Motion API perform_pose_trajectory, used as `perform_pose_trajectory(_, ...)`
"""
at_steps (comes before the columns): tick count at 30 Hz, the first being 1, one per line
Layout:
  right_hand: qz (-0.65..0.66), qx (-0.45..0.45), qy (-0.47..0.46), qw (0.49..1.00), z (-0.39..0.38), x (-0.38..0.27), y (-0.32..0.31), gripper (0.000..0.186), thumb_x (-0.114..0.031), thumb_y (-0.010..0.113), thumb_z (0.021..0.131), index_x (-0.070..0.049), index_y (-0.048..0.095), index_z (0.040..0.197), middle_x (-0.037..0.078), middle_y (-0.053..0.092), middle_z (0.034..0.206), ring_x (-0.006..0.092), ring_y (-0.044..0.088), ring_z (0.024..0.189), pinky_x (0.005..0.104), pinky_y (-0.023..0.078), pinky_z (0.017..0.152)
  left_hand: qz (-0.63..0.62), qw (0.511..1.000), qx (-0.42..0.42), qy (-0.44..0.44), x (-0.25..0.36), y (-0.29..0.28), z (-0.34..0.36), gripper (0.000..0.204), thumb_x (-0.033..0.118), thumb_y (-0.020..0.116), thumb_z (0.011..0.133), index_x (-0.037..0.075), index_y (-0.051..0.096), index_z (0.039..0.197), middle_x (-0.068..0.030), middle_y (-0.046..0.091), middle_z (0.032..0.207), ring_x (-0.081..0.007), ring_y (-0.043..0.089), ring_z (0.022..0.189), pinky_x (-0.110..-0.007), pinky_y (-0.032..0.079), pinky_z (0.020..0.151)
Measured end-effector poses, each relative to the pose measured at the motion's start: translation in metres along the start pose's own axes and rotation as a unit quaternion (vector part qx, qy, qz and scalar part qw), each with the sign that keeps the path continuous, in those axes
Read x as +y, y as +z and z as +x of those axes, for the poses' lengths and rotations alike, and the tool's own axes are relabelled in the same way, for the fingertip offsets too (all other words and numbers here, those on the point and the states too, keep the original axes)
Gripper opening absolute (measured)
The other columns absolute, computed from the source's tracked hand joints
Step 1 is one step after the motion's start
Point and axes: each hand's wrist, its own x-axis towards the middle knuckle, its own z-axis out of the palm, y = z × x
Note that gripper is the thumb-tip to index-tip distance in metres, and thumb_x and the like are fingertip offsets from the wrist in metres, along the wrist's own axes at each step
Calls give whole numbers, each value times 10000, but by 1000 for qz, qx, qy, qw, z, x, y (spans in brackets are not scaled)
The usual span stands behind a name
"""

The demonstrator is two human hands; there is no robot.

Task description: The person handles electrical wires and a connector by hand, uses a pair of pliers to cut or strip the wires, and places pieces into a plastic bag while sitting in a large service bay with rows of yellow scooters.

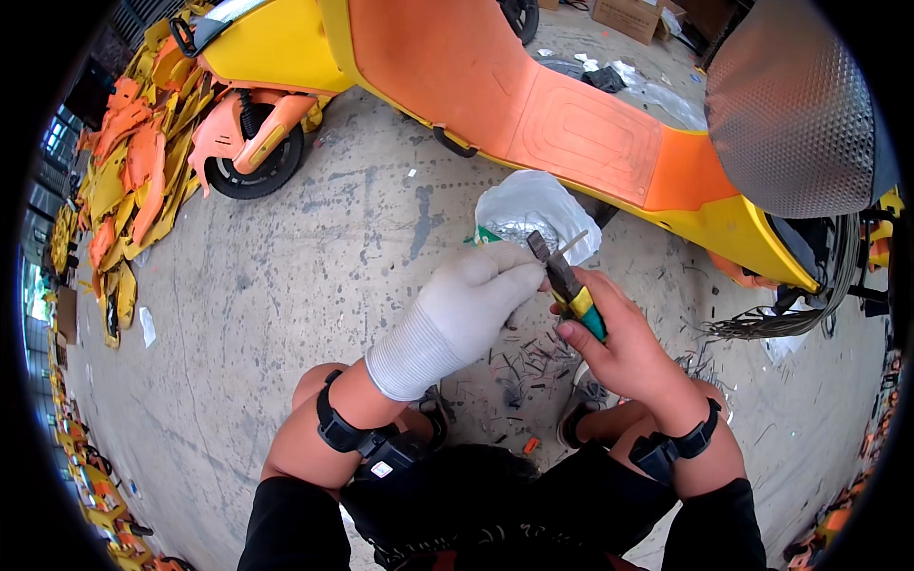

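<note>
My left hand (pixel 476 290), in a white knitted glove, is closed with thumb and fingertips pinched together. What it pinches is hidden behind the glove. My bare right hand (pixel 619 333) grips pliers (pixel 577 297) with yellow and green handles, their dark metal jaws pointing up and left beside my left fingertips. A thin grey strip (pixel 574 242) sticks out beyond the jaws; whether they bite on it I cannot tell. Just past both hands, on the floor, lies an opened white bag (pixel 533 195) with silvery contents. A small green patch (pixel 487 234) shows at its edge, by the glove.
A yellow and orange scooter body (pixel 590 133) stretches across the far side. Its silver-covered end (pixel 795 105) is at the right, with a bundle of grey wires (pixel 800 319) hanging below. Broken panels (pixel 133 171) are heaped at the left. Wire scraps (pixel 519 376) litter the floor between my feet.
</note>
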Motion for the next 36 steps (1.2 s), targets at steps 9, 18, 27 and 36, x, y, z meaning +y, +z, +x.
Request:
perform_pose_trajectory(9,-7,16,-48,999,1,3,-2,564,-93,659,931,-54,424,1443,198,558,1244,384,585,1134,400,474,962,-221,968,-45,-111,12,-5,-2,231,200,542,986,-10,630,945,24,492,639,-47,391,514,-217,295,472)
perform_pose_trajectory(18,-30,24,-31,999,1,0,-1,596,-120,651,946,-55,388,1477,214,558,1265,392,576,1139,398,460,981,71,997,40,-16,9,-6,3,257,232,565,982,7,690,1001,14,538,673,-49,481,585,-217,403,531)
perform_pose_trajectory(27,44,55,46,996,-1,4,5,412,-113,657,956,-18,506,1327,144,611,1086,267,628,993,370,502,877,92,994,64,7,5,-5,2,244,211,567,978,0,684,1013,5,543,672,-56,489,579,-229,419,532)
perform_pose_trajectory(36,350,176,0,920,9,-3,-5,346,-89,702,935,-23,528,1226,67,634,1023,157,631,921,314,520,824,-207,965,-149,-59,1,1,-5,265,229,543,998,-20,635,999,10,452,592,-80,374,445,-237,276,434)
